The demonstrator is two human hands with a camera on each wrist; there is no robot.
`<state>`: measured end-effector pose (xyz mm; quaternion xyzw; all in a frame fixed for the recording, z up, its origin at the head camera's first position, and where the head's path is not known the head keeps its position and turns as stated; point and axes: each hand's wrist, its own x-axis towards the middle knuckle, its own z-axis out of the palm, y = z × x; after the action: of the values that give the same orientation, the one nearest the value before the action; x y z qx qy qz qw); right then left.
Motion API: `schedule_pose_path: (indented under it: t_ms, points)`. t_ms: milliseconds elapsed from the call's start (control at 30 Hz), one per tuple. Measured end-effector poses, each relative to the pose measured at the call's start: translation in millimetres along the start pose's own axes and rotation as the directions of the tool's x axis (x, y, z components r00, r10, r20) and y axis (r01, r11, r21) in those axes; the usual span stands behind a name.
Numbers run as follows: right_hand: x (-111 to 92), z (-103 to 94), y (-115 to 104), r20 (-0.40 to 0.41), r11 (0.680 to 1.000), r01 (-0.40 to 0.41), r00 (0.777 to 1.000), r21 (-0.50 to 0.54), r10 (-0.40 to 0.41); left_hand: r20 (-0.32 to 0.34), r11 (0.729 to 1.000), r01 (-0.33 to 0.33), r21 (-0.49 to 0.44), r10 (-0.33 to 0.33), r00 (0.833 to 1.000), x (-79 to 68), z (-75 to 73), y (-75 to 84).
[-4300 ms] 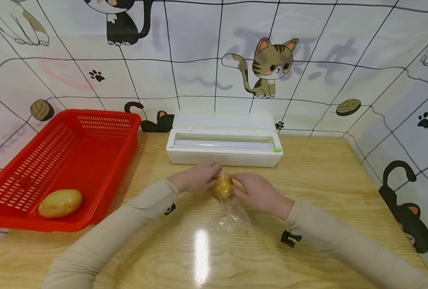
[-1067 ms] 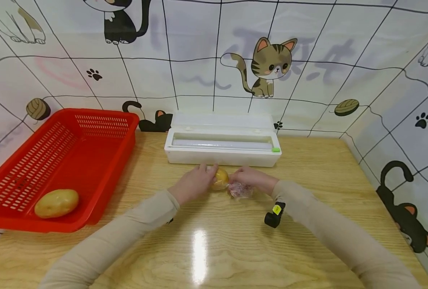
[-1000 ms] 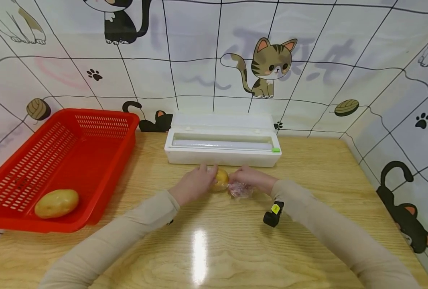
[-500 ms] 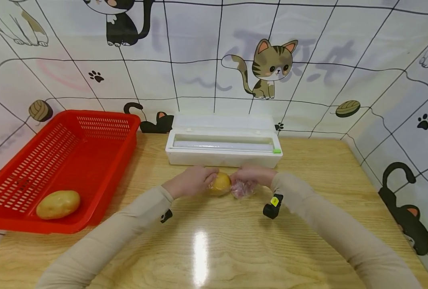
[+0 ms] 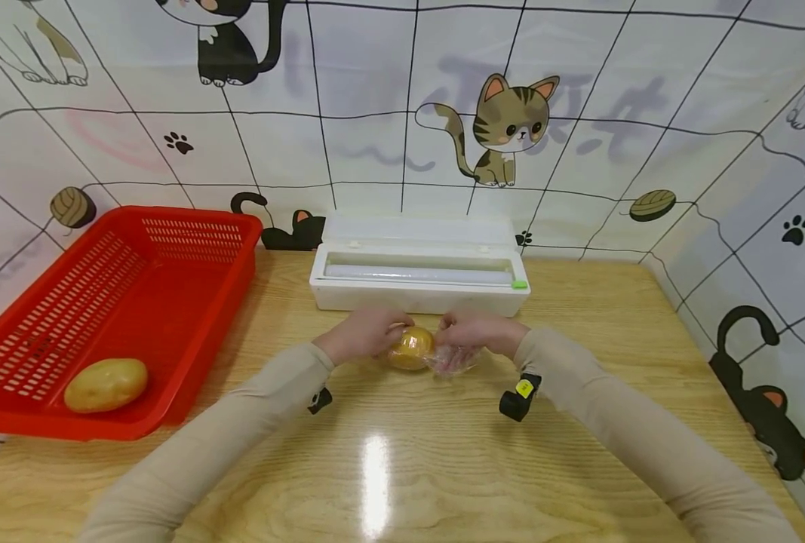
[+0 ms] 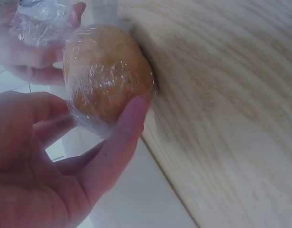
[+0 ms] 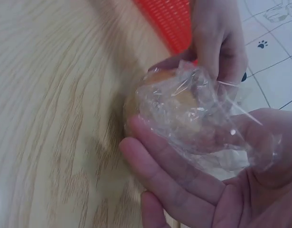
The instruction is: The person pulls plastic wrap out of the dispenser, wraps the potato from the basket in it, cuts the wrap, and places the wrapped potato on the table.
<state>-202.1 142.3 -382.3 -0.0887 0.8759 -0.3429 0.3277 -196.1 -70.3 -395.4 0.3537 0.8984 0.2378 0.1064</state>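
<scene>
A potato (image 5: 411, 349) wrapped in clear film sits on the table between both hands, at the middle of the head view. My left hand (image 5: 370, 334) grips its left end; in the left wrist view the thumb (image 6: 131, 116) presses on the film and the other fingers go behind. Gathered film (image 5: 455, 359) sticks out from the potato's right end. My right hand (image 5: 480, 332) holds that loose plastic wrap, and its fingers (image 7: 157, 164) lie along the crumpled film (image 7: 193, 114) beside the potato in the right wrist view.
A white wrap dispenser (image 5: 419, 296) with its lid up stands just behind the hands, with a film roll inside and a green slider (image 5: 519, 284). On the left, a red basket (image 5: 228, 302) holds one bare potato (image 5: 106, 385). A cat-print covering (image 5: 368, 143) lines the walls.
The film's loose end, spread toward the front several seconds ago, is now bunched at the potato's right. Lately the left fingers have shifted back, showing more of the potato.
</scene>
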Motion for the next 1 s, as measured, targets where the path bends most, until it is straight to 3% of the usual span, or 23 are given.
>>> schedule_pose_path:
  t_ms: [133,233,333,400,567,667,767,900,1000]
  points:
    - [-3.0,0.5,-4.0,0.057,0.99,-0.056,0.997,0.128,0.049,0.0,0.998,-0.018,0.067,0.018,1.0,3.9,1.3,2.1]
    - [-5.4,-1.2,-5.0,0.164,0.945,-0.126,0.983,0.3,0.079,0.023,0.996,0.009,0.094,-0.011,1.0,4.4,-0.7,6.8]
    - [-7.6,-4.2,-2.9,0.24,0.893,-0.15,0.97,0.425,0.049,0.027,0.995,0.026,0.102,-0.029,0.999,4.8,-0.7,6.3]
    - [-8.2,-5.6,-0.1,0.254,0.882,-0.126,0.967,0.453,0.008,0.023,0.995,0.033,0.094,-0.035,0.999,4.2,-1.1,6.2]
    - [-10.2,-5.1,7.1,0.22,0.913,-0.003,0.971,0.409,-0.096,-0.003,0.996,0.043,0.077,-0.043,0.999,1.1,-0.8,6.5]
    - [-10.0,-1.3,9.7,0.183,0.92,0.039,0.976,0.39,-0.119,-0.039,0.996,0.074,0.046,-0.072,0.997,-0.3,0.3,7.8]
    - [-9.9,4.2,9.4,0.14,0.922,0.028,0.986,0.387,-0.089,-0.08,0.996,0.083,0.033,-0.08,0.994,-1.4,1.9,9.7]
    - [-10.9,9.9,6.3,0.087,0.943,0.013,0.995,0.331,-0.044,-0.063,0.996,0.085,0.029,-0.084,0.994,-5.2,3.6,13.4]
    - [-11.1,12.3,3.9,0.049,0.963,0.034,0.998,0.269,-0.049,-0.032,0.992,0.125,-0.035,-0.126,0.991,-8.6,3.0,17.0]
